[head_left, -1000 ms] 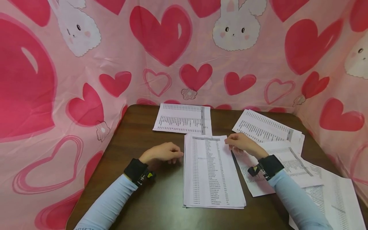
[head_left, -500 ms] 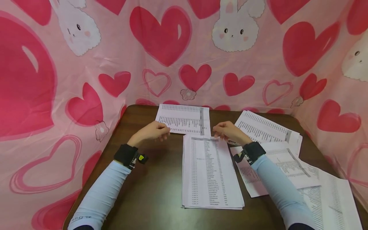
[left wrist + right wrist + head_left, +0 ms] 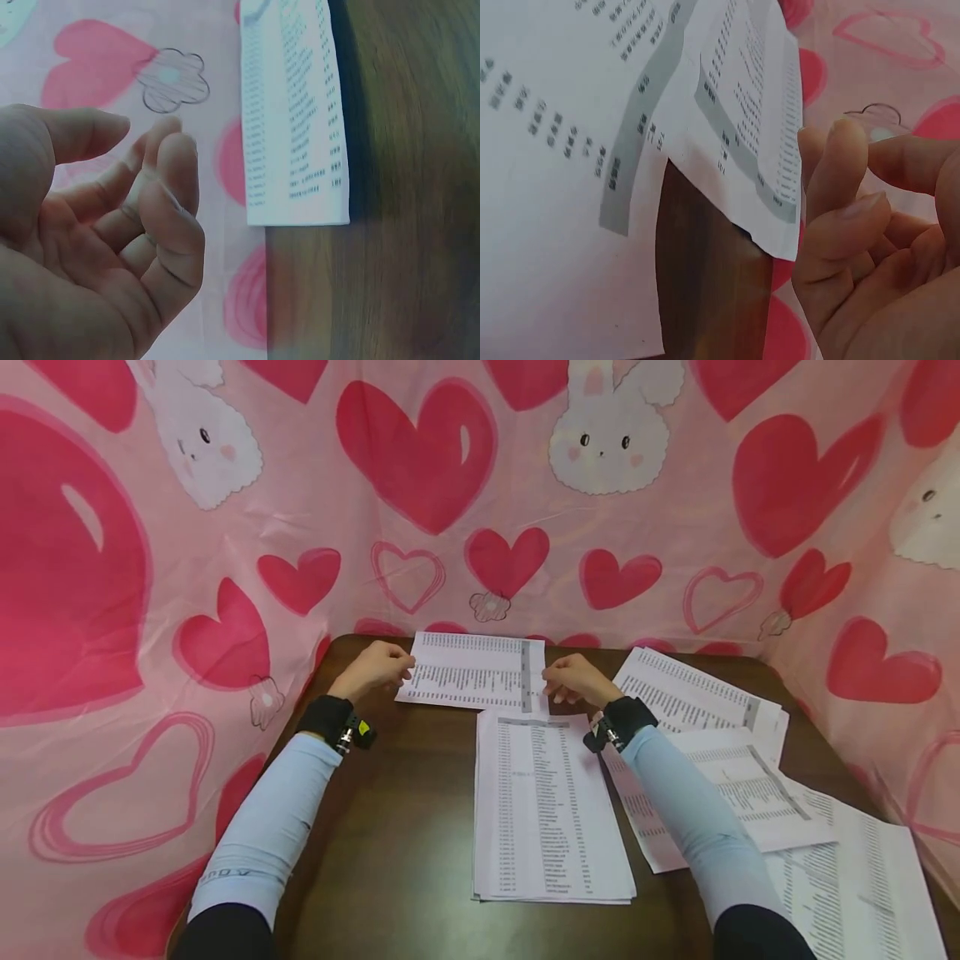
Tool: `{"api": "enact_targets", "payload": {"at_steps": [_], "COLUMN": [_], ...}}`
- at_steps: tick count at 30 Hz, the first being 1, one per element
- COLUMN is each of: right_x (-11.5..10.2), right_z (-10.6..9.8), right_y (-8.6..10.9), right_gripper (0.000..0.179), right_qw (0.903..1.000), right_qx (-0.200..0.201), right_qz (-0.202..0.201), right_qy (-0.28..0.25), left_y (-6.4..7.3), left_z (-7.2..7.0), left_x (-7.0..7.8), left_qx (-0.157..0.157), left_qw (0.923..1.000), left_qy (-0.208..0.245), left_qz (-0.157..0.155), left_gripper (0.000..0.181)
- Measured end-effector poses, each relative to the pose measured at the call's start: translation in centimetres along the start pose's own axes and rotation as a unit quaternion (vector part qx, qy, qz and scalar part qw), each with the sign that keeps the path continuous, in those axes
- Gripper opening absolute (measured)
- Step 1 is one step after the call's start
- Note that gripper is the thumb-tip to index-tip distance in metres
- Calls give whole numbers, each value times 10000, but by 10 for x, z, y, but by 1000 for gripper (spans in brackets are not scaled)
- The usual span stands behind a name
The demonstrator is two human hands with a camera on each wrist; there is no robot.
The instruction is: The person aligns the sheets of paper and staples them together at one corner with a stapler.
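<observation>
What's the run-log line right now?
far paper: on table | left hand: beside its left edge | right hand: beside its right edge | paper stack: printed side up

Left hand (image 3: pixel 375 668) right at the far printed sheet (image 3: pixel 472 670)'s left edge | right hand (image 3: pixel 576 681) at its right corner | paper stack (image 3: pixel 551 814) just this side | overlapping loose sheets (image 3: pixel 757 793) over right | brown table (image 3: pixel 405 835), pink heart-patterned cloth (image 3: pixel 517 468) beyond
</observation>
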State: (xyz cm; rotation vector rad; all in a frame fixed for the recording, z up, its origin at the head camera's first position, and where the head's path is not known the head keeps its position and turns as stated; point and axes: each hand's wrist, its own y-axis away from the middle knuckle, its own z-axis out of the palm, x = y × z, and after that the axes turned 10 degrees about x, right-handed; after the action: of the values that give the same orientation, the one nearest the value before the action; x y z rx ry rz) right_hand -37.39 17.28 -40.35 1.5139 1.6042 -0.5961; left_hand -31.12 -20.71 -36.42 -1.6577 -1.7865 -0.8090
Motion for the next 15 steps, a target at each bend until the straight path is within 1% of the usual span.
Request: {"api": "enact_targets", "payload": {"at_steps": [4,8,11,15], "right_x": [-2,-3,-2,2], "right_z": [-1,-2,-2,2], "right_y": [-12,-20,-22,-26], "right_gripper": [39,33,30,29], "right_qw": [9999,9992,9979,9964], "right_qx": [73,182,282,401], "right_qz": [129,370,541,588], "right_qy": [21,-1,218,454], "left_y": [-9,-19,-27,-35], "left_z": [-3,-2,1,7], "left_x": [-4,-7,-7,-9], "left_qx": [168,281,325,359], "left_qw": [9993,9980,9962,9923], "left_qy": [-271,-397,-561,-939], "left_qz": [-185,-412,-576,-720], "left_gripper": [33,34,34,32]}}
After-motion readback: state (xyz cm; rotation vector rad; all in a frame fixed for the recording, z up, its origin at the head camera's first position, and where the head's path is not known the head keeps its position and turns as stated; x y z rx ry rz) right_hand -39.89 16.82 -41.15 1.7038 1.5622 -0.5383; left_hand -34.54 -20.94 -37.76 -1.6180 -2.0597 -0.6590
